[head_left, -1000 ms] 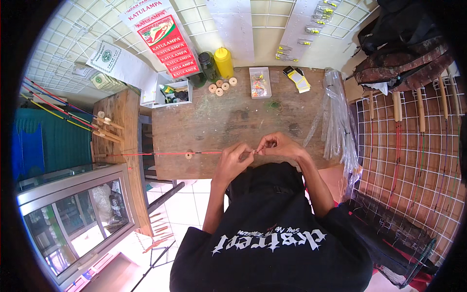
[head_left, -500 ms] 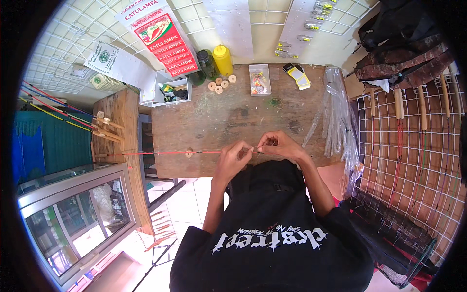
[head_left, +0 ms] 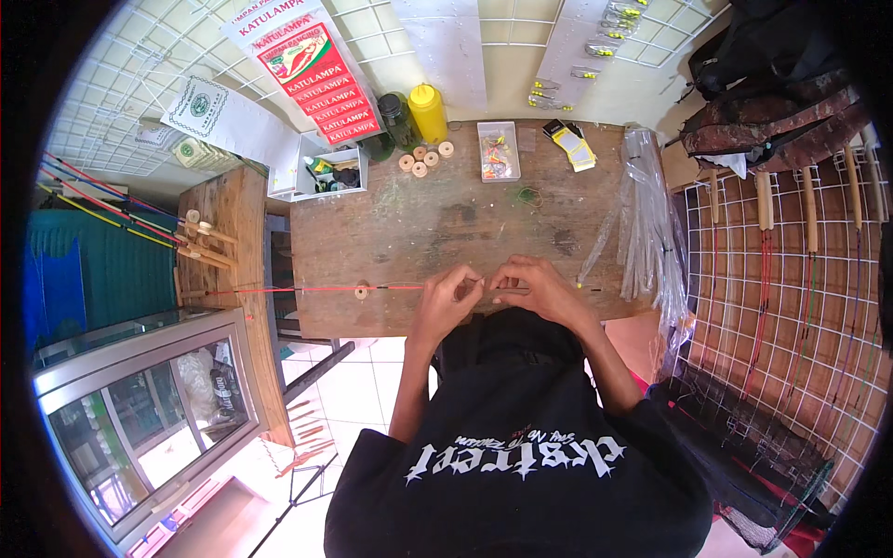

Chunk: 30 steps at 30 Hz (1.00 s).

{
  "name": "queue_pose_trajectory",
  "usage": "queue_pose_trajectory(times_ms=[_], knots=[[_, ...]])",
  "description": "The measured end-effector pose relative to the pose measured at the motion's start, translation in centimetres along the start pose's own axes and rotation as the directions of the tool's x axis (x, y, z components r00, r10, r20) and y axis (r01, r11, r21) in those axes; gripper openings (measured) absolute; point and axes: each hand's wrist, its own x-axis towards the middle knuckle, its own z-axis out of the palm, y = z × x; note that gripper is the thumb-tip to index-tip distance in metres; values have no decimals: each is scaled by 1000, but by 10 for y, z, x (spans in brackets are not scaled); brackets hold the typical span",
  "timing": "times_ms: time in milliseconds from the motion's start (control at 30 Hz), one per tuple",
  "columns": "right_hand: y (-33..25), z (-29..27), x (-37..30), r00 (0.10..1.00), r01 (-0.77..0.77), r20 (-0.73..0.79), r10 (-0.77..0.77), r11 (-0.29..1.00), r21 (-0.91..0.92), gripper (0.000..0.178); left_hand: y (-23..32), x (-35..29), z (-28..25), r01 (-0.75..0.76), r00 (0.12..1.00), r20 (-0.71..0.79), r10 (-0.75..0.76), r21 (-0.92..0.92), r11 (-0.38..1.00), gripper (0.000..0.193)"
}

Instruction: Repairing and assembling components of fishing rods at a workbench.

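A thin red rod [head_left: 395,287], like a slim fishing rod, lies crosswise above the near part of the wooden table [head_left: 419,232]. My left hand [head_left: 448,296] is closed on it, with thumb and forefinger pinched together. My right hand [head_left: 538,286] is bent close beside the left fingertips, its thumb and fingers curled toward them; what they pinch is too small to make out. Beyond the right hand a short dark tip [head_left: 595,290] shows. A small round wooden spool [head_left: 361,292] sits by the rod, left of my hands.
Along the table's back stand a white box [head_left: 321,177] of supplies, a yellow squeeze bottle [head_left: 428,113], several wooden spools [head_left: 419,170], a clear tray [head_left: 499,151] of small tackle and yellow cards [head_left: 574,149]. Clear plastic sleeves [head_left: 642,223] drape over the right side.
The red rod appears shifted to the right: its dark band left of my left hand no longer shows. My right fingers have changed from a tight pinch to a longer, looser curl.
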Motion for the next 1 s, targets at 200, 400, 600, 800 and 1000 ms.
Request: queue_pose_trajectory(times_ms=[200,400,600,800,1000], knots=[[-6,5,-3,983,126,-82,-162,933,-337,20,-4,1,2,-11,1000,-13,11,-14,1000,10],[-3,13,0,967,124,-147,-210,886,-447,16,-9,2,4,-31,999,-25,31,-6,1000,10],[-5,6,-4,965,104,-207,-162,958,-267,14,-8,5,0,-30,999,46,29,28,999,11],[-4,-4,-11,963,5,-266,-44,989,-147,13,8,11,-5,50,981,188,-57,43,998,17],[17,6,-9,939,-144,-301,165,985,91,13,-1,15,9,50,974,225,-42,-30,998,25]])
